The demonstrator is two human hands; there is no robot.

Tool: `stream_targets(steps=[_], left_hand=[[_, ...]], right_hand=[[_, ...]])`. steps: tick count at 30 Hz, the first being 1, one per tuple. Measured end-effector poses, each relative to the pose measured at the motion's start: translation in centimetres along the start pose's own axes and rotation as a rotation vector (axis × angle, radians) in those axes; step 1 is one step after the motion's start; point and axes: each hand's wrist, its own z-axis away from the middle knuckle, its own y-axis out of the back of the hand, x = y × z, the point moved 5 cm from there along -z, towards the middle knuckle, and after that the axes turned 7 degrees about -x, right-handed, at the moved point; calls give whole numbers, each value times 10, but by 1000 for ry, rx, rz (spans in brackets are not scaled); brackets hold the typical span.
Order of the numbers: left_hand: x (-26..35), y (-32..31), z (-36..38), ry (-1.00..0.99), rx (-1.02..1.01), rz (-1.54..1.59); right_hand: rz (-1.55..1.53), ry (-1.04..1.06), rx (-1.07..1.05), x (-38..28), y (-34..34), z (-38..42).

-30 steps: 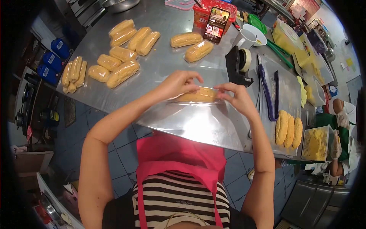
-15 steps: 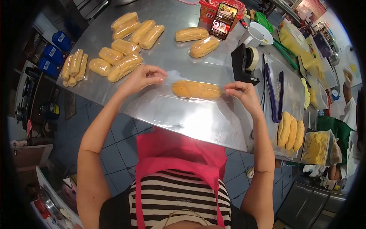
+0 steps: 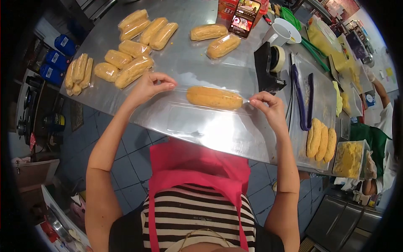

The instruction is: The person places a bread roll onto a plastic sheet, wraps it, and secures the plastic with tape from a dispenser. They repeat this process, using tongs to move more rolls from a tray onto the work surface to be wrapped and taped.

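A golden bread roll (image 3: 212, 98) lies lengthwise on the steel table, wrapped in clear plastic film that stretches out at both ends. My left hand (image 3: 154, 87) is closed in a pinch on the film left of the roll. At the roll's right end, my right hand (image 3: 269, 106) pinches the other end of the film between thumb and forefinger. More film lies flat around the roll, its edges hard to make out in the glare.
Several wrapped rolls (image 3: 133, 71) sit at the left. Two more wrapped rolls (image 3: 223, 45) lie behind, near a phone (image 3: 244, 19). A tape dispenser (image 3: 263, 67) stands right of them. Purple-edged tongs (image 3: 303, 105), unwrapped rolls (image 3: 322, 138) and another person's arm (image 3: 381, 90) are at the right.
My left thumb and fingers have come together on the film; before, they were apart. The right hand keeps its pinch. The view has shifted slightly.
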Motion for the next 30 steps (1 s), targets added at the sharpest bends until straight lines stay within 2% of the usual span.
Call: stream_targets(steps=[3,11,15,21,23,27,30], left_hand=[[-14,-5,-1,22,1,141],[-19,-13,-4,73,-23,207],[-14,-14,-3,57,-1,198],[-21,-18,-5,61,-2,190],[-33,-17,-8,3,13,211],[-16,-17,2,108,-57,192],[-16,-14,3,104,41,164]], right_hand=[[-92,-56,24,5,-4,0],[-303,-166,12,24,-8,-9],[-297,-141,-18,22,-9,-8],[-301,-228,11,31,-12,-5],[-277,-238,-4,32,-11,-4],[-259,-244,18,17,-16,0],[-264,-233,69,16,-14,1]])
